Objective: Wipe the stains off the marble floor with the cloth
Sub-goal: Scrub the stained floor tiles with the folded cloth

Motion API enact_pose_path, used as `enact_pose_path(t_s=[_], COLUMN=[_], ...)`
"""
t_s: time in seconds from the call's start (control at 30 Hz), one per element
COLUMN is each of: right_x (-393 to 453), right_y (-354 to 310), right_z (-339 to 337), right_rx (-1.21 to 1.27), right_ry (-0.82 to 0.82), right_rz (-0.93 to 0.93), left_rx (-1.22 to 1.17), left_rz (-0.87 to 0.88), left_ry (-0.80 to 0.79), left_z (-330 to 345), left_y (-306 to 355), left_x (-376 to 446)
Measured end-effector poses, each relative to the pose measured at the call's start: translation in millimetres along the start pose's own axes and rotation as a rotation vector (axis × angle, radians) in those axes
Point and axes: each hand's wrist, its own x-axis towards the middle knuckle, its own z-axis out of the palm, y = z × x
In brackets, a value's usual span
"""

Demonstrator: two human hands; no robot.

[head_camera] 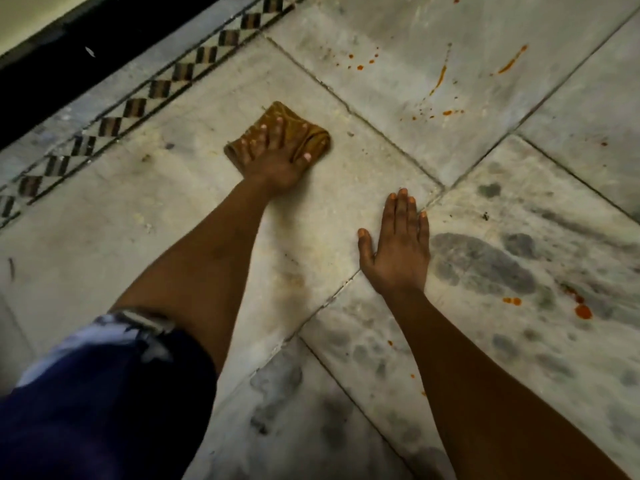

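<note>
Left hand presses spread fingers on the cloth, right hand flat; dragging through the orange stains may smear them.

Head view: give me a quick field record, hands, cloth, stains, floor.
left hand: fingers spread, pressing flat on the cloth
right hand: flat on the floor, palm down, holding nothing
cloth: brown, folded, on the pale slab near the checkered border
orange splatter: on the far slab, beyond the cloth, untouched
red-orange drops: on the grey-veined slab, right of the right hand
marble floor: slabs with dark joints
</note>
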Motion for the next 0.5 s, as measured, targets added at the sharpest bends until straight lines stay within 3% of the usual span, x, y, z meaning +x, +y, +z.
enact_pose_path(t_s=[0.13, 0.27, 0.5], right_x=[0, -9, -45], right_y=[0, -9, -48], right_z=[-2, -2, 4], right_rx=[-0.013, 0.040, 0.097], right_ry=[-0.013, -0.020, -0.081], right_rz=[-0.002, 0.014, -0.182], left_rx=[0.141, 0.177, 0.097], left_rz=[0.195, 0.380, 0.111], left_ry=[0.031, -0.036, -0.073], left_z=[34, 45, 1], left_y=[14, -37, -68], left_x=[-60, -115, -59])
